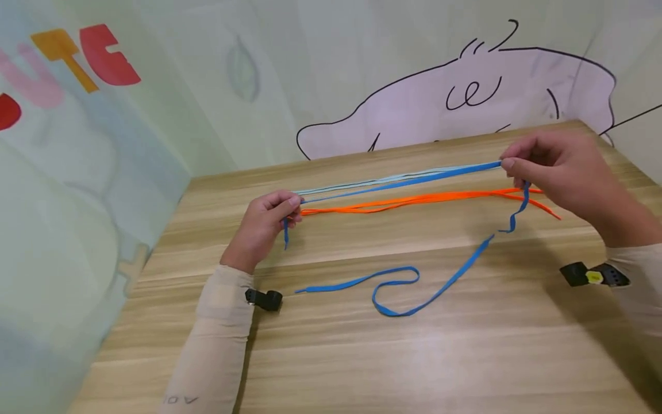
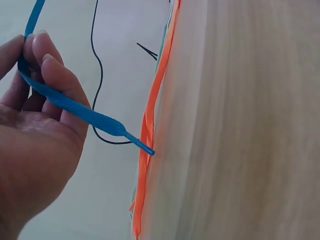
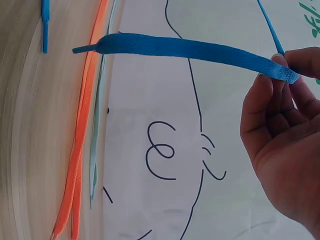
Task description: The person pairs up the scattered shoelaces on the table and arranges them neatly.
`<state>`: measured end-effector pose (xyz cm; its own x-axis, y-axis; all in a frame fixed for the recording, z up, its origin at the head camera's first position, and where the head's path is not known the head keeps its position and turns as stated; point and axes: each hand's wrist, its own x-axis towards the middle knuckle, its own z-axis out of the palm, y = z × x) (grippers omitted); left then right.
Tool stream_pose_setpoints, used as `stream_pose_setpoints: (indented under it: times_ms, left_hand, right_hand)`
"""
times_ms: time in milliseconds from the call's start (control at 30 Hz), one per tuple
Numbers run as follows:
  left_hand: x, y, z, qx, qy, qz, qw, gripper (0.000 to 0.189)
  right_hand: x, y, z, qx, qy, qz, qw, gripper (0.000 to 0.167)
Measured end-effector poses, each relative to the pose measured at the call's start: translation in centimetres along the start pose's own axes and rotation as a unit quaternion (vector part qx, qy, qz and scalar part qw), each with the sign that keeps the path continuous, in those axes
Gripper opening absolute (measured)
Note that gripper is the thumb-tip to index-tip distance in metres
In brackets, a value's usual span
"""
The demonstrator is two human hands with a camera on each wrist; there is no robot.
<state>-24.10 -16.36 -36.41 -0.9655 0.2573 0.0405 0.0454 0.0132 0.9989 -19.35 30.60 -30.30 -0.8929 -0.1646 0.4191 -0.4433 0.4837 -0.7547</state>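
Note:
A blue shoelace (image 1: 414,181) stretches taut between both hands above the table. My left hand (image 1: 266,227) pinches it near one end between thumb and fingers, and the short tail with its tip (image 2: 145,146) dangles below. At the other end my right hand (image 1: 566,175) pinches the lace, its loose tail (image 3: 165,46) hanging free with a narrow tip. A second blue shoelace (image 1: 395,313) lies in a curve on the table, nearer the body. Beyond the held lace, orange shoelaces (image 1: 434,198) lie side by side across the table.
Pale mint shoelaces (image 3: 95,150) lie behind the orange ones, close to the table's far edge. The wood-grain table (image 1: 362,362) meets a printed curtain (image 1: 248,115) at the back and left. Dark wrist cameras (image 1: 265,299) are strapped to both sleeves.

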Motion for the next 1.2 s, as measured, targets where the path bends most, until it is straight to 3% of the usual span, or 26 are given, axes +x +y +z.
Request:
stream_pose_setpoints:
  times_ms: [233, 467, 700, 900, 1200]
  left_hand:
    - [-0.8, -0.5, -1.1, 0.035, -0.003, -0.01, 0.9993, 0.027]
    - [-1.3, -1.1, -1.8, 0.021, -0.008, -0.018, 0.9996, 0.031]
    - [-1.9, -2.0, -1.7, 0.012, -0.004, -0.028, 0.9995, 0.015]
    - [-1.6, -1.4, -2.2, 0.004, -0.001, -0.022, 0.9997, 0.012]
    - [-1.5, -1.2, -3.1, 0.012, 0.014, -0.039, 0.9991, 0.016]
  right_hand:
    - [-0.5, 0.5, -0.4, 0.004, 0.0, 0.021, 0.9998, 0.01]
    - [-0.5, 0.9, -1.5, -0.01, 0.01, 0.043, 0.999, 0.012]
    - [-0.4, 1.2, -2.4, -0.009, -0.005, 0.071, 0.9974, 0.011]
    - [-0.6, 1.5, -2.6, -0.035, -0.014, 0.083, 0.9959, 0.012]
    - [0.4, 2.7, -2.7, -0.099, -0.078, 0.129, 0.9836, 0.021]
